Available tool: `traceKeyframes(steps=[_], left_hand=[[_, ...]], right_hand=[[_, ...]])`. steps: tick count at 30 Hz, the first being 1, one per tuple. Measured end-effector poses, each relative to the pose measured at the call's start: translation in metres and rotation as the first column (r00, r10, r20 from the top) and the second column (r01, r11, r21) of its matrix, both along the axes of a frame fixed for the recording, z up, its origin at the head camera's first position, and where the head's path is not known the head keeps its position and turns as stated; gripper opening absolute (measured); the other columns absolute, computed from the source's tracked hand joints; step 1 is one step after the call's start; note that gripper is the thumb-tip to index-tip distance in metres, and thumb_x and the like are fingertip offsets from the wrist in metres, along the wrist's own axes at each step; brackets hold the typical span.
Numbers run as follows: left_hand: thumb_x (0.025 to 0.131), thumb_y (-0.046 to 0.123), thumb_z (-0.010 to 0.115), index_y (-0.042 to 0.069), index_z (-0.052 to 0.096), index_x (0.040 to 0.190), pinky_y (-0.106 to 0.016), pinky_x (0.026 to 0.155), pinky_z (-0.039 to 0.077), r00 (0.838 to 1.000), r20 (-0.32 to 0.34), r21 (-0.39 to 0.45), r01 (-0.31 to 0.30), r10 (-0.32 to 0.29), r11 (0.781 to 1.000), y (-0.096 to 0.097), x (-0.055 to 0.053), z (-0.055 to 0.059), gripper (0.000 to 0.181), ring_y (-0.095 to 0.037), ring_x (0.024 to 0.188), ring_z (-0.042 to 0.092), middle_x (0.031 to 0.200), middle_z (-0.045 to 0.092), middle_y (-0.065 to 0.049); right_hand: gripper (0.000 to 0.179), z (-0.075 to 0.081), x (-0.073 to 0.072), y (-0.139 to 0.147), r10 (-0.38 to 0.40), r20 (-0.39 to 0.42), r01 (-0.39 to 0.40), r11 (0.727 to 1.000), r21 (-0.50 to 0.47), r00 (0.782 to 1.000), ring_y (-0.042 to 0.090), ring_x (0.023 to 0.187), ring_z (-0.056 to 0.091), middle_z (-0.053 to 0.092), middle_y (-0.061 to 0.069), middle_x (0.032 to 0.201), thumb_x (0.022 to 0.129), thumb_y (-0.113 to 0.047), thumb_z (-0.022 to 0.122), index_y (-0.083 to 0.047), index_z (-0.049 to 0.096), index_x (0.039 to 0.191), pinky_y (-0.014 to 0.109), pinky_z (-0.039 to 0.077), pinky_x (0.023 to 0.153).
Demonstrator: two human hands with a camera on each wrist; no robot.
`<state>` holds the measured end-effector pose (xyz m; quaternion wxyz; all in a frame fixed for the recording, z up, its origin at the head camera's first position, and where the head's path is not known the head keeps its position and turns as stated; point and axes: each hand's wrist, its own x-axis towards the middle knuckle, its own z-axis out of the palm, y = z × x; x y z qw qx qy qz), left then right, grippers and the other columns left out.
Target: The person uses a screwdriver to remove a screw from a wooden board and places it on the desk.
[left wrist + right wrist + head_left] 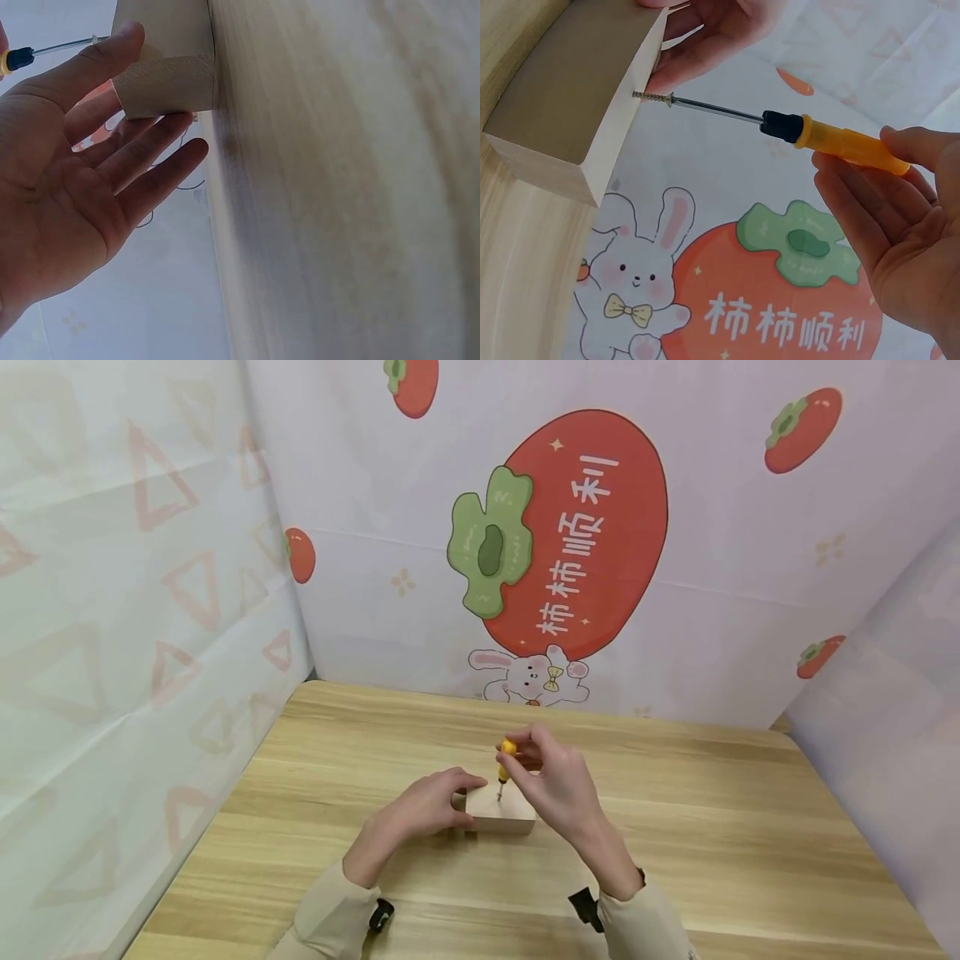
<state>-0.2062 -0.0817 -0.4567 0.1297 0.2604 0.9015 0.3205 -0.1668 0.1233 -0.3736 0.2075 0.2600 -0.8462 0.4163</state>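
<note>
A pale wooden block (501, 823) lies on the table in front of the person. My left hand (423, 803) grips its left end, thumb on the near side and fingers on the far side. With thumb and fingers, my right hand (561, 783) pinches the yellow handle of a screwdriver (847, 142). The tool stands nearly upright over the block, leaning slightly. In the right wrist view its tip meets the head of a screw (654, 97), whose threaded shank sticks out of the block's upper face.
The wood-grain table (720, 827) stretches out on both sides of the block. Behind it hangs a backdrop (375, 610) printed with persimmons and a rabbit. A pale curtain (112, 652) with triangle prints borders the left side.
</note>
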Motion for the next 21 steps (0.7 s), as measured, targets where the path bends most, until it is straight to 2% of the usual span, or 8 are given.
traceKeyframes(steps=[4,8,11,14,17,21], left_hand=[[0.082,0.025,0.081,0.012,0.062,0.136,-0.044,0.099,0.049,1.000,-0.002,-0.009,0.003,-0.003,1.000,-0.001,-0.002,-0.002,0.058,-0.023,0.118,0.062,0.125,0.065,-0.004],[0.082,0.025,0.082,0.013,0.062,0.135,-0.045,0.099,0.049,1.000,0.001,-0.011,0.003,-0.003,1.000,-0.002,-0.002,-0.003,0.058,-0.022,0.117,0.062,0.124,0.066,-0.003],[0.082,0.025,0.082,0.012,0.062,0.135,-0.045,0.099,0.049,1.000,0.009,-0.004,0.007,-0.007,1.000,-0.001,-0.002,-0.002,0.058,-0.023,0.118,0.062,0.124,0.065,-0.004],[0.083,0.025,0.081,0.012,0.062,0.136,-0.045,0.099,0.049,1.000,0.006,-0.005,0.009,-0.009,1.000,0.000,-0.002,0.000,0.058,-0.023,0.117,0.062,0.125,0.065,-0.004],[0.083,0.025,0.081,0.011,0.062,0.135,-0.045,0.099,0.050,1.000,-0.006,-0.010,0.011,-0.011,1.000,0.000,-0.002,0.001,0.058,-0.023,0.117,0.062,0.126,0.065,-0.005],[0.083,0.025,0.081,0.010,0.062,0.135,-0.043,0.098,0.050,1.000,-0.011,-0.014,0.015,-0.015,1.000,0.001,-0.001,0.001,0.058,-0.023,0.115,0.063,0.125,0.065,-0.005]], right_hand=[[0.025,0.002,-0.001,0.002,0.081,0.033,-0.082,0.996,0.026,0.996,0.015,0.080,0.075,0.076,0.008,0.098,0.085,0.000,0.075,-0.004,0.061,0.106,0.024,0.059,0.072],[0.024,0.003,-0.004,0.010,0.208,0.088,-0.213,0.976,0.055,0.974,0.016,0.085,0.075,0.075,0.002,0.103,0.088,0.001,0.071,-0.008,0.061,0.108,0.031,0.060,0.079],[0.025,0.005,-0.003,0.016,0.253,0.109,-0.263,0.960,0.095,0.961,0.015,0.089,0.074,0.074,0.000,0.106,0.089,0.002,0.070,-0.010,0.059,0.107,0.033,0.059,0.084],[0.024,0.005,-0.002,0.018,0.218,0.083,-0.227,0.965,0.129,0.972,0.015,0.092,0.073,0.074,0.001,0.110,0.090,0.000,0.069,-0.009,0.058,0.109,0.031,0.058,0.085],[0.025,0.002,-0.001,0.016,0.117,0.017,-0.118,0.984,0.136,0.993,0.016,0.095,0.072,0.073,0.002,0.112,0.089,-0.004,0.072,-0.009,0.059,0.110,0.032,0.059,0.083],[0.028,-0.003,-0.001,0.014,0.002,-0.059,0.004,0.995,0.097,0.998,0.015,0.092,0.070,0.070,0.003,0.104,0.084,-0.007,0.078,-0.008,0.064,0.109,0.031,0.060,0.075]])
